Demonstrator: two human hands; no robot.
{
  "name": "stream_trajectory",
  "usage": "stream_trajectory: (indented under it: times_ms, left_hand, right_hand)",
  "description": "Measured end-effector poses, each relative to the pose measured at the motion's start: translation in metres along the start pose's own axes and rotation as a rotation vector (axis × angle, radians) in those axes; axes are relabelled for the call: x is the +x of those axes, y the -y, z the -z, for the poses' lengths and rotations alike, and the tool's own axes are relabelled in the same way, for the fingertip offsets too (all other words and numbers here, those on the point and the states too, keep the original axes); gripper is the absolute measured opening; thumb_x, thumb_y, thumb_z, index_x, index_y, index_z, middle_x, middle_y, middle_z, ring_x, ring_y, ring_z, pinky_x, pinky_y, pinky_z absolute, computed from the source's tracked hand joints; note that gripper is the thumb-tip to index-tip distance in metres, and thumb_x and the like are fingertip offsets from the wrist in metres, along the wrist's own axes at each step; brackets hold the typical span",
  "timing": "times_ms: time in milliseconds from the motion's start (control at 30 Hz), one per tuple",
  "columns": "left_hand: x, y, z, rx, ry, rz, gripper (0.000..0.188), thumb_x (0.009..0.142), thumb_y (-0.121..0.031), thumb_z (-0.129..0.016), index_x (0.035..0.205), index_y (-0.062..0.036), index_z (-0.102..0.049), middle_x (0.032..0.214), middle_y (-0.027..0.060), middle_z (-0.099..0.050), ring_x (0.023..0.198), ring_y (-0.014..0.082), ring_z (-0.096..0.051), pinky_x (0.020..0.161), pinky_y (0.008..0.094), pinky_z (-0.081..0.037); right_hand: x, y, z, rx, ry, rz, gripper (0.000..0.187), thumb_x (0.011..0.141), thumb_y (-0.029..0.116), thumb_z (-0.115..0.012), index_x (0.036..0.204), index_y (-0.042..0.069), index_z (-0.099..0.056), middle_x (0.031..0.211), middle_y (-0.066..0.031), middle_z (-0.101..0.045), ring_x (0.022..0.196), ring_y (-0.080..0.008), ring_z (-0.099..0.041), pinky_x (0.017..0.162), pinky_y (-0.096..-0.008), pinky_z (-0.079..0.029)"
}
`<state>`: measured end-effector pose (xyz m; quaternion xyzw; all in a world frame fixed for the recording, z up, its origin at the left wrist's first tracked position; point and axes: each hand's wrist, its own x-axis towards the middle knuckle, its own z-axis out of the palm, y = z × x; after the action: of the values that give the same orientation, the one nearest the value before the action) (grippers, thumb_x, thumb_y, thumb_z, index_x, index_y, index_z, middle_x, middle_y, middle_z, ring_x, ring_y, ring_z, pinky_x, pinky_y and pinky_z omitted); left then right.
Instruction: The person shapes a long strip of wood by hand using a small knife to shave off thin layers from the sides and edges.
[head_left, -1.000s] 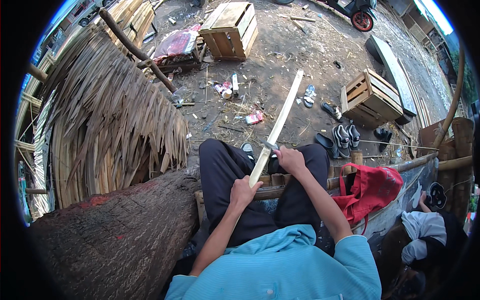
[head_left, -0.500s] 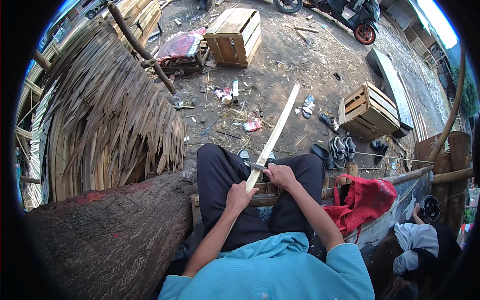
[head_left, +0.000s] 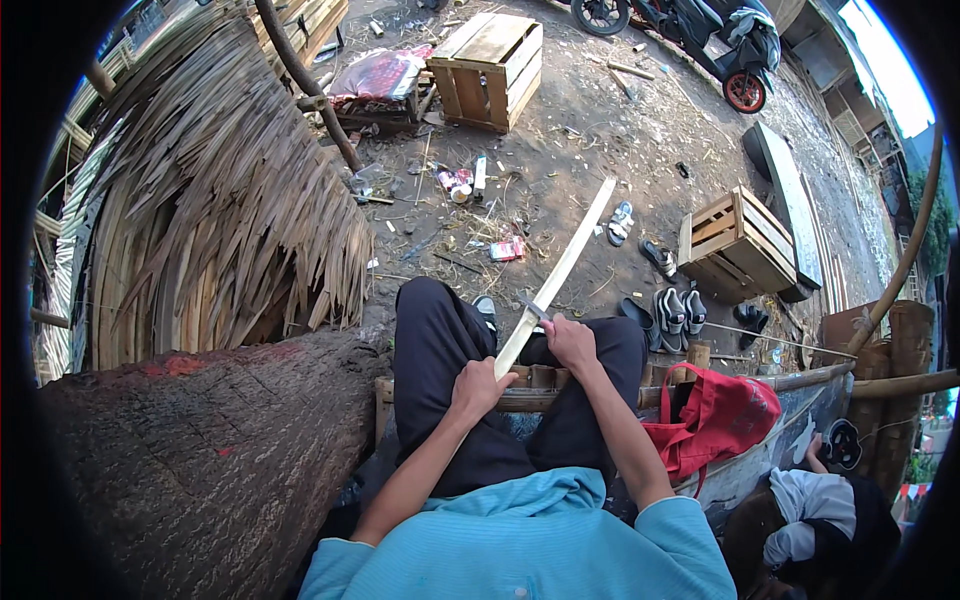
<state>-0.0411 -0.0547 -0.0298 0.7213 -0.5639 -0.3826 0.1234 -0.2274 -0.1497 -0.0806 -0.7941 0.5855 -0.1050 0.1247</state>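
A long pale strip of split bamboo [head_left: 575,248] slants over my lap, its far end out above the dirt ground. My left hand [head_left: 477,388] is closed around the strip close to my body. Farther along it, my right hand [head_left: 572,343] grips a knife, its handle mostly hidden by my fingers. The grey knife blade [head_left: 532,305] lies across the strip and touches it. Below the strip are my knees in dark trousers [head_left: 440,350].
A weathered log [head_left: 210,460] lies at my left beside dry thatch [head_left: 230,200]. A red bag [head_left: 715,420] rests at my right, near another person [head_left: 825,505]. Ahead are wooden crates [head_left: 490,75], shoes [head_left: 670,315], sandals [head_left: 620,223] and a parked motorbike [head_left: 710,50].
My right hand and the knife have moved outward along the bamboo strip, farther from my left hand. My left hand stays closed on the strip. The whole view has shifted slightly.
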Motion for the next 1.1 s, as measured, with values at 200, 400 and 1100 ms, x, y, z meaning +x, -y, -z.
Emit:
stream_trajectory:
  times_ms: [200, 400, 1100]
  left_hand:
    - [0.002, 0.001, 0.003, -0.003, 0.017, 0.035, 0.047, 0.076, -0.042, -0.07, 0.087, 0.0025, -0.062, 0.08, 0.0234, -0.064, 0.079, 0.0379, -0.064, 0.069, 0.0451, -0.051]
    - [0.003, 0.005, -0.001, 0.0, 0.007, 0.008, 0.046, 0.075, -0.041, -0.07, 0.086, 0.0028, -0.062, 0.078, 0.0233, -0.064, 0.077, 0.0377, -0.064, 0.068, 0.0448, -0.051]
    - [0.007, -0.004, 0.001, -0.03, 0.012, 0.014, 0.047, 0.077, -0.041, -0.068, 0.089, 0.004, -0.063, 0.081, 0.0248, -0.064, 0.079, 0.0381, -0.064, 0.071, 0.0444, -0.052]
  right_hand:
    - [0.001, 0.0, 0.001, 0.014, 0.093, 0.128, 0.041, 0.093, 0.042, -0.043, 0.075, 0.006, -0.051, 0.061, -0.0174, -0.059, 0.057, -0.036, -0.06, 0.05, -0.0466, -0.045]
    - [-0.001, -0.002, 0.0, -0.011, 0.171, 0.311, 0.04, 0.092, 0.043, -0.044, 0.075, 0.007, -0.048, 0.058, -0.0137, -0.058, 0.054, -0.0347, -0.059, 0.048, -0.0467, -0.045]
    - [0.006, -0.01, -0.003, 0.063, 0.069, 0.13, 0.04, 0.093, 0.041, -0.042, 0.076, 0.006, -0.049, 0.062, -0.0171, -0.058, 0.058, -0.0373, -0.059, 0.05, -0.0474, -0.044]
